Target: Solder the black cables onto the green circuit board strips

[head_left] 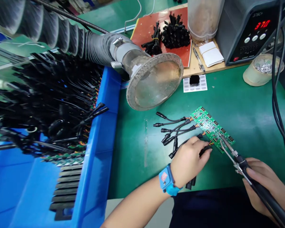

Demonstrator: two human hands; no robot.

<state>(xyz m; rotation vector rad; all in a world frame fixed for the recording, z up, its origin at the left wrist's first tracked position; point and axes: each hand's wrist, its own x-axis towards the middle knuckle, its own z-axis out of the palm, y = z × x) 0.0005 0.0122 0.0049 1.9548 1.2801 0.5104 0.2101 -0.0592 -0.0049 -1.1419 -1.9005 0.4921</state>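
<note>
A worker's bare left hand (191,156), its wrist wearing a bright blue strap (166,180), is pinching a short black cable (206,148) between thumb and fingers at the near end of a green printed circuit panel (210,126). The panel is lying flat on a green tabletop (135,139), showing a row of small dark displays along its right edge, while several black connector leads (191,128) are fanning out from its left side. The right hand (268,186) is gripping a black-handled soldering iron (258,188), whose slim metal tip is pointing down at the panel beside a thin curved metal tube; whether the tip is touching cannot be told.

Above the leads, a clear funnel-shaped hood (154,87) with a grimy rim is hanging from a ribbed gray duct (98,46). At left, a blue plastic bin (101,139) is holding a tall heap of black cabled boards (49,82). Behind the panel, a black square device (194,80) is resting on a white label sheet (187,88). At upper right, a dark gray soldering station (245,19) is glowing with red digits near a round pale cup (253,75) of silvery scraps.
</note>
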